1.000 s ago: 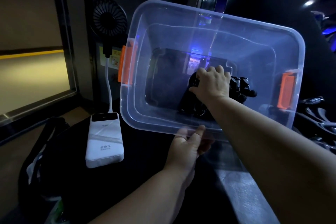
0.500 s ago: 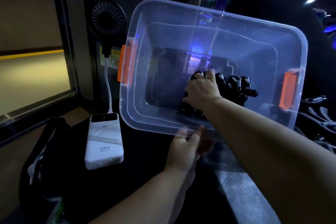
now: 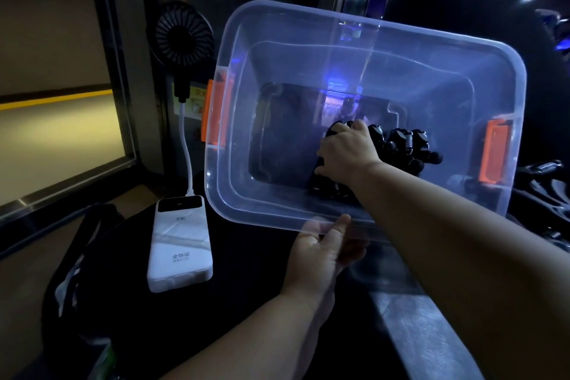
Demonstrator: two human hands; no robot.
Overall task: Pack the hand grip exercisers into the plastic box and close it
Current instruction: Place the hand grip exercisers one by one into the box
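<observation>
Since a second ago, right grip (image 3: 347, 153) is sliding slightly lower and leftward over the hand grip exercisers (image 3: 404, 145), which are lying bunched on the floor of the plastic box (image 3: 370, 25) toward its right end; the box is barely shifting. Right grip is curling its fingers over the black pile, apparently clasping one piece, fingertips hidden. Left grip (image 3: 320, 251) is pinching the near rim, thumb on top, fingers showing through the plastic, keeping the box tipped with its mouth toward the wearer. No lid is showing. Loose exercisers (image 3: 549, 188) are lying outside, far right. Risk: a one-handed rim pinch is carrying a tilted, loaded box, so added weight could twist it free, or the pile could slide toward the near wall and spill. Power bank (image 3: 180, 244) on the desk (image 3: 246, 318) and fan (image 3: 184, 32) are sitting just beside the left end, exposed to a swing.
</observation>
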